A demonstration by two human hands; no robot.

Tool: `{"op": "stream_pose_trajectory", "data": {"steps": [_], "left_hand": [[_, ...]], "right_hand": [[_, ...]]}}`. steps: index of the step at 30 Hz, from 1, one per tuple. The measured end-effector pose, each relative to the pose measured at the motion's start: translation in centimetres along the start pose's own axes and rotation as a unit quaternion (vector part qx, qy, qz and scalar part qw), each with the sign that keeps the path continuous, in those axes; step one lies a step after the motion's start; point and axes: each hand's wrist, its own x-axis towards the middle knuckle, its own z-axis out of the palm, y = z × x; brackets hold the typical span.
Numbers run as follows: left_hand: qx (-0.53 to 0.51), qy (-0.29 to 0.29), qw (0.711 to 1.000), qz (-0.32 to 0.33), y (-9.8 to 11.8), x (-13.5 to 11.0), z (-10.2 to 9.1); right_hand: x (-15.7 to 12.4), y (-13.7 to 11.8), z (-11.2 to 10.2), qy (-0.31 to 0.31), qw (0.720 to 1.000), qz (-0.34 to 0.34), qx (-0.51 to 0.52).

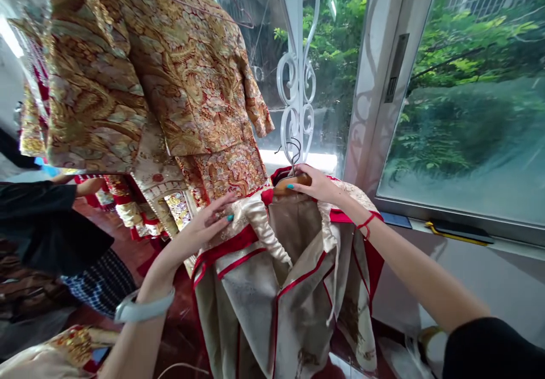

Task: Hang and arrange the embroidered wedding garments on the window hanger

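Note:
A pale grey garment (251, 288) with red piping and gathered cream ties at its neck hangs in front of me. It seems to be turned lining side out. Inside its collar shows a brown wooden hanger (281, 188) with a dark metal hook. My right hand (317, 183) grips the hanger near the hook, thumb in front and the other fingers partly hidden behind. On the garment's left shoulder rests my left hand (214, 215), fingers apart and lying over the cloth.
Gold and red brocade jackets (183, 78) hang at the upper left. Beyond is a window with a white scrolled grille (294, 83). A black and yellow object (457, 233) lies on the sill. Another person in a dark top (51, 225) is at the left.

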Motion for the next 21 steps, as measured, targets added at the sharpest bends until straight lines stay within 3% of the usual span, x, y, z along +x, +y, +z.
{"op": "stream_pose_trajectory", "data": {"steps": [3,5,9,12,15,21], "left_hand": [[-0.038,0.020,0.998,-0.043,-1.3,0.1,-0.1],[-0.073,0.062,0.994,-0.058,-1.9,-0.2,1.2],[-0.094,0.093,0.988,-0.077,-2.3,-1.1,3.5],[-0.087,0.103,0.988,-0.071,-2.0,-1.5,4.3],[-0.086,0.109,0.988,-0.072,-1.5,-1.9,4.8],[-0.051,0.136,0.985,-0.096,-1.0,-2.1,5.0]], "right_hand": [[-4.5,-1.1,1.7,0.142,0.990,-0.003,-0.019],[-8.4,-1.5,3.7,0.219,0.969,0.062,-0.097],[-14.2,-0.3,8.0,0.296,0.914,0.228,-0.154],[-15.5,1.5,8.9,0.312,0.916,0.227,-0.106],[-14.8,2.5,6.5,0.298,0.930,0.200,-0.083],[-8.8,0.7,-4.9,0.367,0.899,0.146,-0.190]]}}
